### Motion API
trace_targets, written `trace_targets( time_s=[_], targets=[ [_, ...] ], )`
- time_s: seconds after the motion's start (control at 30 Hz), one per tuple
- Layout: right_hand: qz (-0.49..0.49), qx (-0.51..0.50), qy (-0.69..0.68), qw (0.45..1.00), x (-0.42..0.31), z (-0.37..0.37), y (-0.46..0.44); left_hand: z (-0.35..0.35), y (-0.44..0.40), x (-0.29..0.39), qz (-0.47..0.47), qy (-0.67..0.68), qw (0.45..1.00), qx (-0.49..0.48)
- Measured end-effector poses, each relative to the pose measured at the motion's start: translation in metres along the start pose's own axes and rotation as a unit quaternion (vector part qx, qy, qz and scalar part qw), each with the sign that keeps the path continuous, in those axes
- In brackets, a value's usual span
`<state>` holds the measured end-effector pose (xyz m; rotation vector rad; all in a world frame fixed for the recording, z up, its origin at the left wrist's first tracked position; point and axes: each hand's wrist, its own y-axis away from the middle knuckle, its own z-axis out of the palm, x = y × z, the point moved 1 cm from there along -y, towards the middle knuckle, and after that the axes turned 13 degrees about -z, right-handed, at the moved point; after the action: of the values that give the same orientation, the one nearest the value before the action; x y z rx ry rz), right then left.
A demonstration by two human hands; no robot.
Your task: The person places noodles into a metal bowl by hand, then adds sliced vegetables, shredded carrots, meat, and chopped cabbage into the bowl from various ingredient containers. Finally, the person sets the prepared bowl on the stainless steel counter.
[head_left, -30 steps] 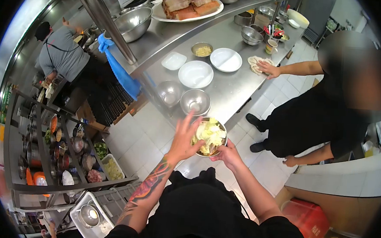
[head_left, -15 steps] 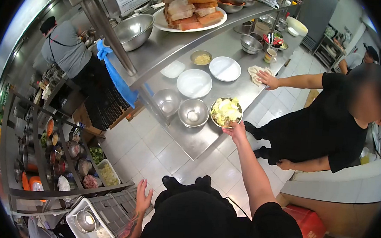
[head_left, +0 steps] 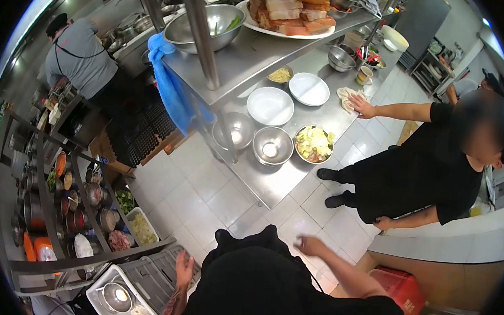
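My right hand (head_left: 310, 246) hangs over the floor in front of my body, apart from the counter. Its fingers are loosely curled, a little blurred, with nothing visible in them. My left hand (head_left: 184, 267) is low at my left side, fingers apart and holding nothing, near the grey crates. On the steel counter's near corner stands a metal bowl of chopped pale yellow-green vegetables (head_left: 314, 143). Beside it are an empty steel bowl (head_left: 273, 146) and another steel bowl (head_left: 234, 131) partly behind the shelf post. Two white plates (head_left: 270, 106) (head_left: 309, 89) lie behind them.
A co-worker in black (head_left: 419, 162) stands right of the counter, one hand on a cloth (head_left: 347, 98). Another person in grey (head_left: 85, 60) works at the far left. Above the counter, a shelf (head_left: 252, 56) bears a plate of meat slabs (head_left: 292, 15). An ingredient rack (head_left: 82, 205) stands left.
My right hand has let go of the bowl of chopped vegetables and drawn back toward my body. My left hand has lowered slightly. The view has shifted a little.
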<state>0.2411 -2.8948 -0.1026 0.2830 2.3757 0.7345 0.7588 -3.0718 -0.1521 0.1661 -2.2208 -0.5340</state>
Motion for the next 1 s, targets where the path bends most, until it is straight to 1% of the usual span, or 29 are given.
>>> trace_targets(
  time_s=[0.03,0.1,0.13,0.2,0.23,0.27,0.3,0.33,0.37,0.4,0.43,0.47,0.5,0.53,0.57,0.6,0.67,0.7,0.77,0.8,0.83,0.87,0.93,0.97,1.0],
  targets=[
    [-0.017,0.031,0.033,0.999,-0.007,0.029,0.027,-0.006,-0.005,0.007,0.003,0.002,1.0,-0.002],
    [0.105,-0.073,-0.022,0.992,-0.057,0.025,0.059,-0.022,-0.01,0.025,-0.034,0.027,0.998,-0.044],
    [0.108,-0.069,-0.023,0.991,-0.081,0.016,0.069,-0.029,-0.02,0.021,-0.03,0.027,0.998,-0.047],
    [0.178,-0.1,-0.087,0.975,-0.118,-0.002,0.085,-0.042,-0.043,0.006,0.038,-0.023,0.998,-0.051],
    [0.185,-0.097,-0.094,0.973,-0.129,-0.006,0.089,-0.048,-0.058,-0.007,0.043,-0.027,0.997,-0.06],
    [0.169,-0.129,-0.101,0.972,-0.141,-0.007,0.092,-0.053,-0.077,-0.023,0.081,-0.067,0.992,-0.066],
    [0.153,-0.161,-0.112,0.969,-0.152,0.0,0.094,-0.062,-0.086,-0.019,0.121,-0.108,0.984,-0.074],
    [0.094,-0.149,-0.113,0.978,-0.137,0.026,0.089,-0.069,-0.092,-0.019,0.117,-0.102,0.984,-0.092],
    [0.035,-0.141,-0.122,0.982,-0.118,0.065,0.084,-0.081,-0.091,0.004,0.106,-0.102,0.983,-0.113],
    [0.024,-0.024,-0.099,0.995,-0.137,0.061,0.082,-0.089,-0.1,0.005,0.125,-0.117,0.978,-0.119],
    [0.149,0.002,-0.182,0.972,-0.148,0.055,0.083,-0.098,-0.11,0.002,0.144,-0.132,0.973,-0.125],
    [0.161,0.063,-0.203,0.964,-0.152,0.053,0.085,-0.107,-0.116,0.006,0.131,-0.116,0.975,-0.135],
    [0.206,0.066,-0.228,0.949,-0.164,0.04,0.088,-0.114,-0.12,0.009,0.121,-0.097,0.978,-0.141],
    [0.196,0.087,-0.186,0.959,-0.164,0.044,0.091,-0.121,-0.121,0.008,0.116,-0.113,0.974,-0.156],
    [0.183,0.11,-0.14,0.967,-0.163,0.049,0.094,-0.128,-0.122,0.009,0.087,-0.081,0.979,-0.167],
    [0.203,0.1,-0.116,0.967,-0.166,0.051,0.097,-0.134,-0.123,0.012,0.058,-0.049,0.982,-0.175],
    [0.224,0.061,-0.076,0.97,-0.162,0.062,0.099,-0.143,-0.118,0.02,0.063,-0.068,0.977,-0.194],
    [0.221,0.018,-0.063,0.973,-0.16,0.066,0.102,-0.147,-0.114,0.023,0.067,-0.077,0.973,-0.206],
    [0.185,-0.04,-0.029,0.981,-0.149,0.094,0.104,-0.154,-0.108,0.027,0.077,-0.111,0.966,-0.22],
    [0.186,-0.04,-0.04,0.981,-0.148,0.106,0.103,-0.156,-0.107,0.027,0.088,-0.13,0.961,-0.229],
    [0.208,-0.135,-0.103,0.963,-0.148,0.119,0.104,-0.158,-0.109,0.024,0.089,-0.139,0.959,-0.231],
    [0.227,-0.229,-0.165,0.932,-0.151,0.128,0.105,-0.16,-0.112,0.016,0.102,-0.149,0.955,-0.237],
    [0.244,-0.222,-0.279,0.902,-0.16,0.168,0.115,-0.168,-0.111,0.016,0.12,-0.158,0.949,-0.244],
    [0.227,-0.236,-0.303,0.895,-0.164,0.197,0.121,-0.17,-0.105,0.024,0.105,-0.168,0.946,-0.257],
    [0.227,-0.234,-0.367,0.871,-0.177,0.203,0.132,-0.17,-0.102,0.03,0.092,-0.173,0.943,-0.269]
  ],
)
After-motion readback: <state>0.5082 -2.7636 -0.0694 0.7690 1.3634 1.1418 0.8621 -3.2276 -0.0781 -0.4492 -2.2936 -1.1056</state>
